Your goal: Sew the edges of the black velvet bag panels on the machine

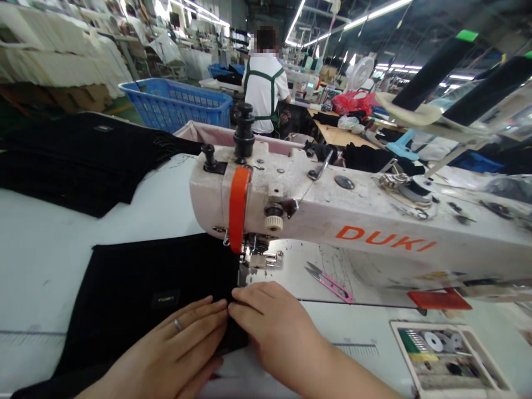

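Note:
A piece of black fabric [124,282] with a small label [165,299] lies on the white sewing table, its right edge beside the needle area of the sewing machine [316,205]. My left hand [178,343], a ring on one finger, rests flat on the fabric with its fingers stretched toward that edge. My right hand [278,327] has its fingers bent over the fabric's right edge, close below the presser foot [260,260]. Its thumb is hidden. The fingertips of both hands nearly meet.
Pink thread snips [330,282] lie on the machine bed. A recessed tray with bobbins [449,354] sits at the lower right. Stacked black fabric [83,155] covers the far left of the table. Behind stand a blue basket [178,105] and a person [266,83] facing away.

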{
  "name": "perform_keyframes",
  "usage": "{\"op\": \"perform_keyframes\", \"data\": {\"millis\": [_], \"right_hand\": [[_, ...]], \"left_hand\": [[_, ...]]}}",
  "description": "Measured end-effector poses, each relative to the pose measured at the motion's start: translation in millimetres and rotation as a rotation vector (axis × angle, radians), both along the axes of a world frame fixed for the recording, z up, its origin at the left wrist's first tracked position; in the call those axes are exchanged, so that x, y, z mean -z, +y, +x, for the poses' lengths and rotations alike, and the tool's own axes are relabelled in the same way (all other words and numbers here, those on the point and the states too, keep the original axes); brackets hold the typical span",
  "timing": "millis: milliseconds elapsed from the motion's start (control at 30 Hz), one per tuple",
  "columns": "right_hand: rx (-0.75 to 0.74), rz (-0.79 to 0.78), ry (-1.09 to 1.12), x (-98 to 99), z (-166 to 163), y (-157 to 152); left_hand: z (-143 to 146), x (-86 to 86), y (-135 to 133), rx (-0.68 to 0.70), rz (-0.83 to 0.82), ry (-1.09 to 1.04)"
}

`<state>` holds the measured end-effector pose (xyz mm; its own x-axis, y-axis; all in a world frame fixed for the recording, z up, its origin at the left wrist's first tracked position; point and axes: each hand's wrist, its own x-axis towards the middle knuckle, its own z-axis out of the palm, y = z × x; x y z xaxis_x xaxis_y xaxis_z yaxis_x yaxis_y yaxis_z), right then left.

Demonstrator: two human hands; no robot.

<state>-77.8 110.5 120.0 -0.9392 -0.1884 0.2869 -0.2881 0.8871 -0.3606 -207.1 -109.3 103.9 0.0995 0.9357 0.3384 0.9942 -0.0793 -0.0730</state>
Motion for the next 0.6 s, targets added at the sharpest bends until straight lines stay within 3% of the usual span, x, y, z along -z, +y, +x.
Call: {"op": "perform_keyframes", "data": {"millis": [200,600], "right_hand": [[0.049,0.046,0.007,1.2,-14,11],[0.23,0.065,-0.043,7.7,-35,18]], "left_hand": [[-23,-8.9,25,-0.018,0.03,-0.081],[-70,-10.7,60,0.031,0.047,-0.153]]}}
